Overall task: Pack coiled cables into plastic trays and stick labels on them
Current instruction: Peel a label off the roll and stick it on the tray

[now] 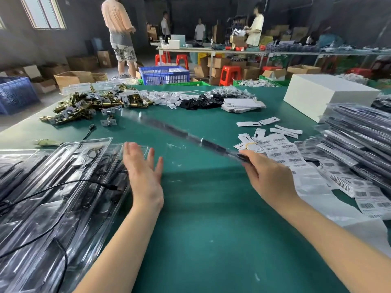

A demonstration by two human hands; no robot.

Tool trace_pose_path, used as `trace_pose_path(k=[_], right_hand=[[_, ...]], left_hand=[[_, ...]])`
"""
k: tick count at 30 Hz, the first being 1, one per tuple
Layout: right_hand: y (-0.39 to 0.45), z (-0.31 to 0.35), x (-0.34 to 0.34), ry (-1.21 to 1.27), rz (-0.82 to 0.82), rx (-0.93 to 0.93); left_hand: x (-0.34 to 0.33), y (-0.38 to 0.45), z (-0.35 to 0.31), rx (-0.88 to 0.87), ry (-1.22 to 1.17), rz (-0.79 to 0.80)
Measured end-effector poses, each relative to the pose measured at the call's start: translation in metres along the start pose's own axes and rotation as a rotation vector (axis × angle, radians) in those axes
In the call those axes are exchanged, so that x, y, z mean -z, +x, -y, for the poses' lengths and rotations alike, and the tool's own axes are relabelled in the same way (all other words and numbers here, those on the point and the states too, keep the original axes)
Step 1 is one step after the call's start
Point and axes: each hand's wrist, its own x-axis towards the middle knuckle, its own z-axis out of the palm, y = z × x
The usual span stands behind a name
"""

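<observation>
1. Your left hand [143,170] is flat and spread, fingers straight, palm facing right; it holds nothing and hovers at the right edge of the tray stack [63,187]; whether it touches the stack I cannot tell.
2. Your right hand [268,176] pinches the near end of a long clear tray [186,135]; fingers curl round that end, knuckles up.
3. That tray hangs above the table [201,218], blurred; its long axis runs from your right hand up and away to the left, so the far end lies ahead of your left hand; your right hand alone carries it, and your left is the nearer one to catch the free end.
4. Judging by this, the next move is to swing the tray down between your hands or onto the stack; steady the far end with your left.
5. Labels [281,149] lie just right of your right hand, within easy reach; more packed trays [355,140] are heaped beyond them.
6. Farther off lie brass parts [84,106] and a white box [325,94].
</observation>
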Motion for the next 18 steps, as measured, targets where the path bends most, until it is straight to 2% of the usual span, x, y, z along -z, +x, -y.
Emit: trace_pose_path(k=[3,6,8,12,15,17,18], right_hand=[[0.016,0.014,0.018,0.29,0.084,-0.146],[0.031,0.029,0.036,0.867,0.326,-0.411],[0.036,0.034,0.043,1.13,0.49,-0.623],[0.027,0.03,0.044,1.117,0.756,-0.851],[0.013,0.023,0.042,1.193,0.853,-1.007],[0.002,0.02,0.043,1.418,0.81,-1.147],[-0.005,0.022,0.042,1.553,0.721,-1.244]], left_hand=[[-0.005,-0.015,0.02,0.08,0.225,0.149],[-0.009,-0.023,0.03,0.292,0.207,0.293],[-0.01,-0.024,0.029,0.394,0.185,0.41],[-0.005,-0.025,0.027,0.403,0.205,0.46],[-0.002,-0.027,0.033,0.383,0.255,0.425],[-0.001,-0.027,0.036,0.403,0.263,0.383],[-0.001,-0.026,0.037,0.416,0.253,0.366]])
